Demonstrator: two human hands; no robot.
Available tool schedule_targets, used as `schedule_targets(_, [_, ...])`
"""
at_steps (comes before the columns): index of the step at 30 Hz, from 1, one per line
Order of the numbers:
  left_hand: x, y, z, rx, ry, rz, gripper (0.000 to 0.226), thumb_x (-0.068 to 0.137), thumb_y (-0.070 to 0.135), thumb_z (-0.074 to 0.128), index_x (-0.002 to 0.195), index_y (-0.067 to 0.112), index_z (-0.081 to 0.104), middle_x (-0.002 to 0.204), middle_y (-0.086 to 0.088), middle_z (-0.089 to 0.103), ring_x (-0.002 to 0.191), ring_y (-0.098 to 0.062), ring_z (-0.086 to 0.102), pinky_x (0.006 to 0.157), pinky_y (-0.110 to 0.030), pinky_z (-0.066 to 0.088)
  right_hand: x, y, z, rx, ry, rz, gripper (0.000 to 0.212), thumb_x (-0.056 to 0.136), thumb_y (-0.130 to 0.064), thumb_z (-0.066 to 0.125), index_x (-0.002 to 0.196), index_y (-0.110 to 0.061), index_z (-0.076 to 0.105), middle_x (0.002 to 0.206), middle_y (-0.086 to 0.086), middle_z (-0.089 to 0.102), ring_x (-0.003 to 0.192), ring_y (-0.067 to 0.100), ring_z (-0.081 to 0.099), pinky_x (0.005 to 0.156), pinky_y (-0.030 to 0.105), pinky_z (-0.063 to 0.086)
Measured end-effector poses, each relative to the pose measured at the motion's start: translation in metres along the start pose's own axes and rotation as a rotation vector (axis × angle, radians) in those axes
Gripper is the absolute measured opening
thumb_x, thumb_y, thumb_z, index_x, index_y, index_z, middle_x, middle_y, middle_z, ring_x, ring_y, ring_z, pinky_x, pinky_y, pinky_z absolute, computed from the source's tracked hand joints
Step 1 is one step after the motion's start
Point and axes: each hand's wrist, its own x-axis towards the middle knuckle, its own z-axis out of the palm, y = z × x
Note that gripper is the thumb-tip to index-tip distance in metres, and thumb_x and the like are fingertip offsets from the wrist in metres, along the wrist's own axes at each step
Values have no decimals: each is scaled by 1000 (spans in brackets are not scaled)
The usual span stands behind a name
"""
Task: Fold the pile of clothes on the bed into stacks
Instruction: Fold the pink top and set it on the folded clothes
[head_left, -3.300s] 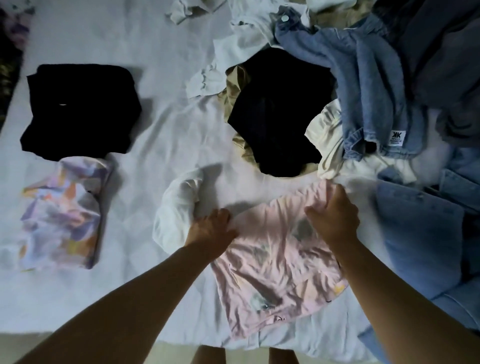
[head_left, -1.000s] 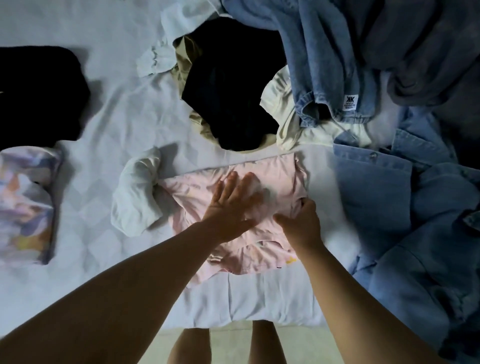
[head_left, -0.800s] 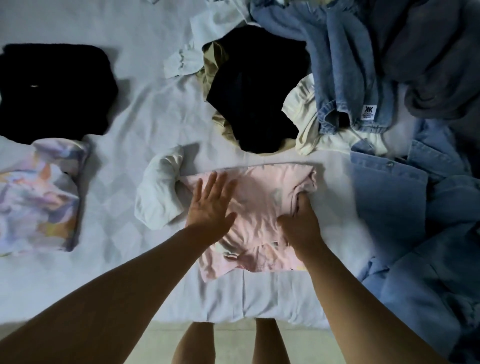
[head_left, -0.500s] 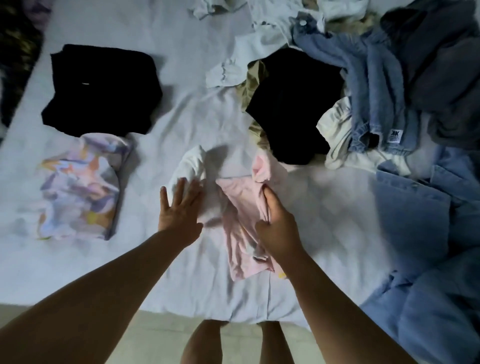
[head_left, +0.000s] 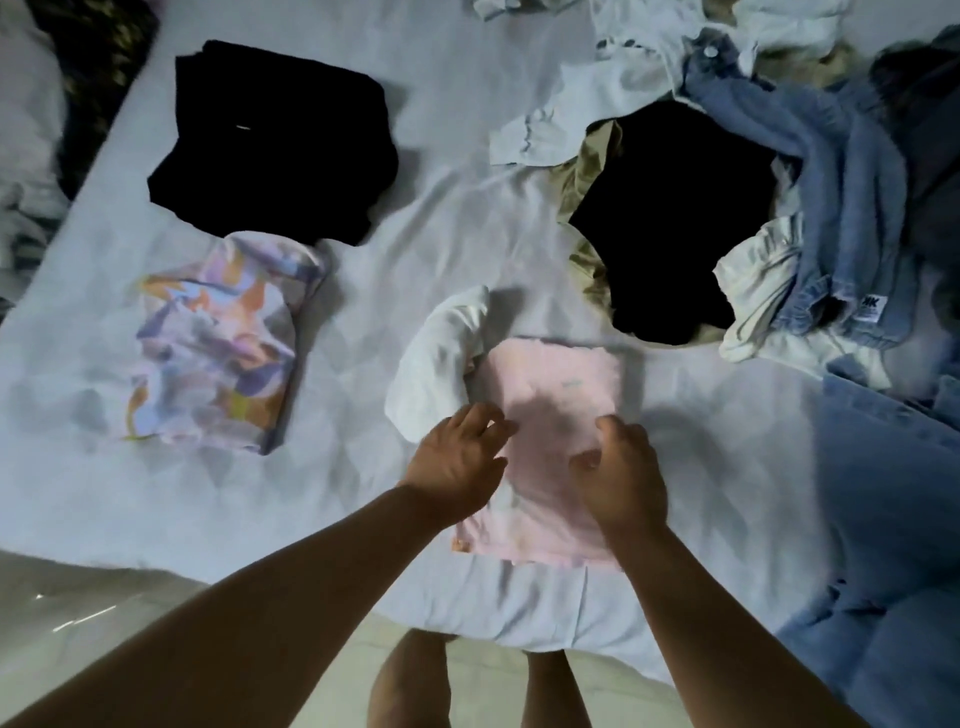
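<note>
A pink garment lies folded into a narrow rectangle on the bed near its front edge. My left hand rests on its left edge with the fingers loosely spread. My right hand sits on its right half, fingers relaxed and slightly bent, holding nothing. A rolled white garment lies just left of the pink one. A folded black garment and a folded pastel patterned garment lie at the left. The unfolded pile, with a black garment and denim, is at the right.
The bed has a pale sheet; its front edge runs just below the pink garment. More denim covers the right side. White and pale blue clothes lie at the back. Floor shows at lower left.
The right hand has folded the pink garment over from a bunched strip into a flat narrow rectangle. Both hands now lie on it; the left moved right onto its edge.
</note>
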Motion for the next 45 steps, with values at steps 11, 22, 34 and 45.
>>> schedule_targets(11, [6,30,30,-33,-343,-384,74,89,47,52,149,28,14,158,-3,2,144,-24,4,112,-32,11,9,25,24,218,-89,-130,84,75,6,55,148,-27,26,129,15,51,116,32,49,93,29,38])
schedule_targets(22, [26,46,12,-583,-177,-509,80,75,36,75,142,25,35,146,1,29,135,-20,30,108,-24,27,0,10,-52,430,-94,-182,68,85,3,52,140,-35,41,115,-3,59,93,11,55,80,15,40])
schedule_targets(34, [36,27,-79,-1683,22,-666,54,77,6,52,128,25,54,126,-18,58,119,-38,52,100,-48,40,-20,-91,-108,654,-82,-410,71,84,7,57,137,-37,40,121,-35,42,88,-28,46,80,-3,31])
schedule_targets(45, [-36,-105,-174,-1514,334,-728,68,73,-2,66,133,26,49,137,1,52,111,-11,55,88,-22,49,-28,-221,-52,391,-240,-527,75,84,-5,60,144,-39,30,77,-10,46,78,8,49,78,16,39])
